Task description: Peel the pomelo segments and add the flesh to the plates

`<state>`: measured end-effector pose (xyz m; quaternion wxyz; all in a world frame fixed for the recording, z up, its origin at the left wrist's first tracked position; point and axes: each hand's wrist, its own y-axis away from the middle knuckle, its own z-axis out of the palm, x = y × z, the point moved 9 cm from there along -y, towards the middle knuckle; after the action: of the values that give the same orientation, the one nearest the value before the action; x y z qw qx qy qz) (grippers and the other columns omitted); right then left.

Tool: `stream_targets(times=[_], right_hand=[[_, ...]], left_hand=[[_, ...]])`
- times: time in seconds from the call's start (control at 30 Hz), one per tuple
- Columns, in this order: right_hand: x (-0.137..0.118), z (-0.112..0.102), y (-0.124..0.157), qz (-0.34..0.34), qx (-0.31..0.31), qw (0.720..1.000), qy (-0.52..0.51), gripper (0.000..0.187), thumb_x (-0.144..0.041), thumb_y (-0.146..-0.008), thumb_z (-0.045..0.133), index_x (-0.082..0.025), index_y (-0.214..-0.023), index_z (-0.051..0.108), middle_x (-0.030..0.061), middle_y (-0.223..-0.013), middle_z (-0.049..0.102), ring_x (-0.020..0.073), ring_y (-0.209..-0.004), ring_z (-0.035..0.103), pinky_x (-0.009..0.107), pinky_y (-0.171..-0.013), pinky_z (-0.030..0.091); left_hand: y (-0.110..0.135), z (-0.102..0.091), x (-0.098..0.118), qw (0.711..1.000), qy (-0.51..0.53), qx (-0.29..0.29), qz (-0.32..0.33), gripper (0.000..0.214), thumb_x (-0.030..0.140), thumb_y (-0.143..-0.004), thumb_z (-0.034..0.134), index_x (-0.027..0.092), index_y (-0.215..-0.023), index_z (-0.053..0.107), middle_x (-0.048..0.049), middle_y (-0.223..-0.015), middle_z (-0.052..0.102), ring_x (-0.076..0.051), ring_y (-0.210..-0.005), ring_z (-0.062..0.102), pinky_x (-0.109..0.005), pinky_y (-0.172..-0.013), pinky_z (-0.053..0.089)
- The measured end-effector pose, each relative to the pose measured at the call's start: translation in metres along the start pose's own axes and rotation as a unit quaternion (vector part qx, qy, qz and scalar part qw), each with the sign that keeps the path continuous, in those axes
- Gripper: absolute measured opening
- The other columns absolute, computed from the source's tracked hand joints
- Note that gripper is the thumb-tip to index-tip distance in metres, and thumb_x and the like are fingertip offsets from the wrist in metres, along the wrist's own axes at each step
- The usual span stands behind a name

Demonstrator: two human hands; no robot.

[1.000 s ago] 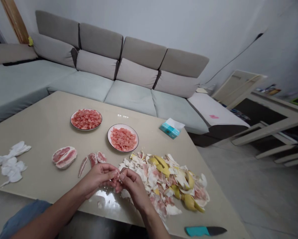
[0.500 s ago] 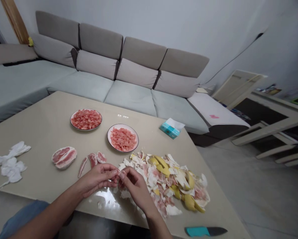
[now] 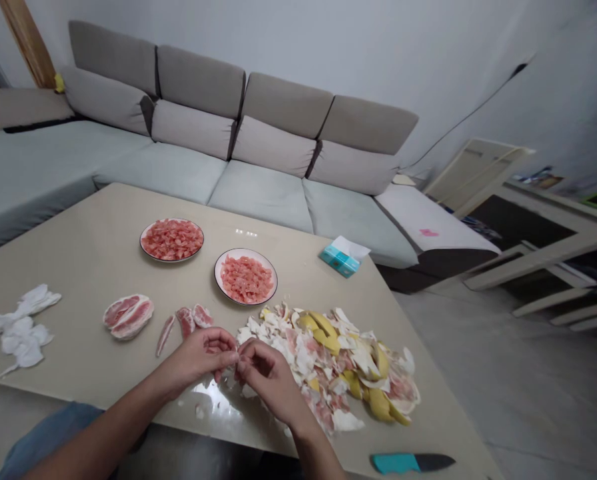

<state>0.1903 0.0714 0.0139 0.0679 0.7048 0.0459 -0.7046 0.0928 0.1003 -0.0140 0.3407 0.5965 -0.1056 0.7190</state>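
My left hand and my right hand meet over the near part of the table, fingertips pinched together. Between them is a small pomelo segment, mostly hidden by the fingers; a pink bit shows under the left hand. Just beyond my left hand lie loose pomelo segments. A peeled chunk of pomelo sits farther left. Close by my right hand spreads a heap of pomelo peel and membrane, yellow, white and pink. Behind are two plates of pink pulp, a nearer plate and a farther plate.
A knife with a turquoise handle lies at the table's near right edge. Crumpled tissues are at the left, and a tissue pack stands at the back right. A grey sofa runs behind the table.
My fingers have shifted slightly at the pinch, with the left hand's fingers curled in more. The pink piece between them is more hidden now. The things on the table stay where they were.
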Motion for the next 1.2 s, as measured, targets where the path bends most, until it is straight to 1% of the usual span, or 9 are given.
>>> stream_targets(times=[0.2, 0.37, 0.5, 0.6, 0.67, 0.77, 0.83, 0.97, 1.2], right_hand=[[0.008, -0.012, 0.0, 0.043, 0.031, 0.994, -0.093, 0.034, -0.041, -0.076, 0.068, -0.018, -0.061, 0.049, -0.0016, -0.068, 0.053, 0.0107, -0.055, 0.053, 0.024, -0.055, 0.042], [0.009, -0.02, 0.0, 0.044, 0.037, 0.995, -0.085, 0.034, -0.044, -0.078, 0.067, -0.019, -0.064, 0.048, -0.0021, -0.067, 0.053, 0.0113, -0.057, 0.051, 0.024, -0.054, 0.042], [0.01, -0.024, -0.001, 0.042, 0.038, 0.998, -0.006, 0.033, -0.041, -0.077, 0.068, -0.02, -0.067, 0.045, -0.0047, -0.061, 0.049, 0.0098, -0.054, 0.044, 0.021, -0.051, 0.035], [0.006, -0.033, 0.001, 0.019, 0.052, 0.992, 0.117, 0.019, -0.031, -0.079, 0.066, -0.02, -0.073, 0.051, -0.0043, -0.064, 0.051, 0.0113, -0.057, 0.047, 0.022, -0.053, 0.036], [0.004, -0.038, 0.005, 0.012, 0.048, 0.972, 0.228, 0.006, -0.026, -0.079, 0.064, -0.021, -0.081, 0.061, -0.0011, -0.07, 0.059, 0.0141, -0.062, 0.053, 0.025, -0.058, 0.04], [-0.003, -0.054, 0.013, 0.003, 0.098, 0.929, 0.357, 0.008, -0.028, -0.079, 0.065, -0.021, -0.076, 0.069, 0.0059, -0.087, 0.067, 0.0192, -0.071, 0.06, 0.03, -0.065, 0.045], [-0.012, -0.06, 0.017, -0.026, 0.14, 0.911, 0.388, 0.014, -0.028, -0.083, 0.062, -0.021, -0.074, 0.069, 0.0081, -0.091, 0.067, 0.0218, -0.078, 0.062, 0.033, -0.07, 0.047], [-0.025, -0.042, 0.017, -0.123, 0.133, 0.913, 0.364, 0.028, -0.022, -0.086, 0.057, -0.025, -0.113, 0.064, 0.0094, -0.116, 0.062, 0.0253, -0.107, 0.057, 0.04, -0.093, 0.045], [-0.013, -0.012, 0.005, -0.153, 0.136, 0.933, 0.297, 0.024, -0.022, -0.086, 0.062, -0.024, -0.109, 0.068, 0.0103, -0.109, 0.064, 0.0233, -0.103, 0.059, 0.039, -0.092, 0.047]], left_hand=[[0.003, 0.003, 0.0, 1.0, -0.014, -0.006, -0.021, 0.029, 0.04, -0.078, 0.066, 0.011, -0.077, 0.067, -0.0023, -0.066, 0.063, -0.007, -0.047, 0.047, -0.018, -0.043, 0.037], [0.003, 0.002, -0.006, 0.995, 0.088, -0.005, -0.046, 0.028, 0.037, -0.079, 0.067, 0.01, -0.087, 0.07, -0.0052, -0.073, 0.065, -0.008, -0.053, 0.051, -0.017, -0.045, 0.04], [0.002, -0.001, -0.014, 0.983, 0.163, 0.008, -0.083, 0.026, 0.033, -0.081, 0.067, 0.01, -0.094, 0.069, -0.0077, -0.082, 0.069, -0.01, -0.062, 0.061, -0.019, -0.057, 0.049], [0.002, -0.005, -0.016, 0.976, 0.193, 0.031, -0.094, 0.025, 0.031, -0.082, 0.066, 0.01, -0.095, 0.068, -0.0113, -0.088, 0.071, -0.015, -0.073, 0.068, -0.025, -0.067, 0.054], [0.002, -0.007, -0.016, 0.973, 0.205, 0.045, -0.095, 0.024, 0.031, -0.083, 0.065, 0.01, -0.093, 0.068, -0.013, -0.091, 0.072, -0.017, -0.076, 0.069, -0.026, -0.07, 0.055], [0.002, -0.008, -0.015, 0.969, 0.22, 0.053, -0.095, 0.022, 0.03, -0.084, 0.064, 0.009, -0.091, 0.068, -0.0135, -0.091, 0.073, -0.017, -0.076, 0.07, -0.026, -0.071, 0.056], [0.001, -0.007, -0.015, 0.969, 0.224, 0.051, -0.096, 0.023, 0.03, -0.085, 0.064, 0.009, -0.091, 0.068, -0.0137, -0.091, 0.073, -0.017, -0.076, 0.07, -0.025, -0.07, 0.056], [0.0, -0.005, -0.017, 0.969, 0.222, 0.045, -0.1, 0.024, 0.031, -0.085, 0.063, 0.009, -0.089, 0.068, -0.0139, -0.088, 0.073, -0.017, -0.074, 0.07, -0.026, -0.07, 0.056], [-0.002, 0.005, -0.023, 0.974, 0.217, 0.026, -0.062, 0.023, 0.033, -0.082, 0.067, 0.011, -0.087, 0.068, -0.0079, -0.084, 0.07, -0.014, -0.073, 0.066, -0.026, -0.071, 0.055]])
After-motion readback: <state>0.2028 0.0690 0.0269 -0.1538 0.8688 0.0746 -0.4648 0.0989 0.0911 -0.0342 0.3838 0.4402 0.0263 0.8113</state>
